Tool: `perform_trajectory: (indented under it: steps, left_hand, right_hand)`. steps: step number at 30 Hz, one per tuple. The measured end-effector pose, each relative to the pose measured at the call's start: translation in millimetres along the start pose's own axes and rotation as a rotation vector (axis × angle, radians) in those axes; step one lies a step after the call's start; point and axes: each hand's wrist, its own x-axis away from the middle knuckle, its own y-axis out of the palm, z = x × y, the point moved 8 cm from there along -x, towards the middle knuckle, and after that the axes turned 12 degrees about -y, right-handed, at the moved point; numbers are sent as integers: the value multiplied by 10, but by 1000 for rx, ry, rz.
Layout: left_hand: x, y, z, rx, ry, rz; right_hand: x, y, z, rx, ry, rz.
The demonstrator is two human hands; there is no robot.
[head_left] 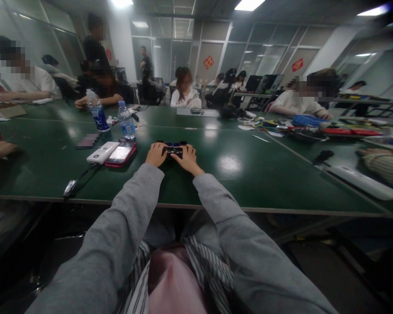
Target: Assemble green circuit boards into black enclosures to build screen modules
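Note:
A small black device with shiny dark-blue panels (174,145) is at the table's near middle, low over the green top or resting on it; I cannot tell which. My left hand (156,154) grips its left end, fingers curled over it and thumb near the front. At the right end, my right hand (187,158) closes on the same device, its thumb pointing in along the near side. The hands cover both ends, and the exact kind of device is too small to make out.
Left of my hands lie a phone in a red case (121,152), a white power bank (102,152) and a cable (85,173). Two bottles stand behind: one blue-labelled (98,114), one clear (126,122). A white bar (367,181) and cluttered wires (265,124) lie right. Other people sit around.

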Motion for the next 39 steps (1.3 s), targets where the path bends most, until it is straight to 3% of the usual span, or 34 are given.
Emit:
perform_trajectory:
  steps: [25, 39]
  left_hand:
    - [11, -7, 12, 16, 17, -3]
    - [35, -55, 39, 11, 11, 0]
  right_hand:
    - [3, 1, -7, -9, -6, 11]
    - [1, 2, -12, -17, 9, -44]
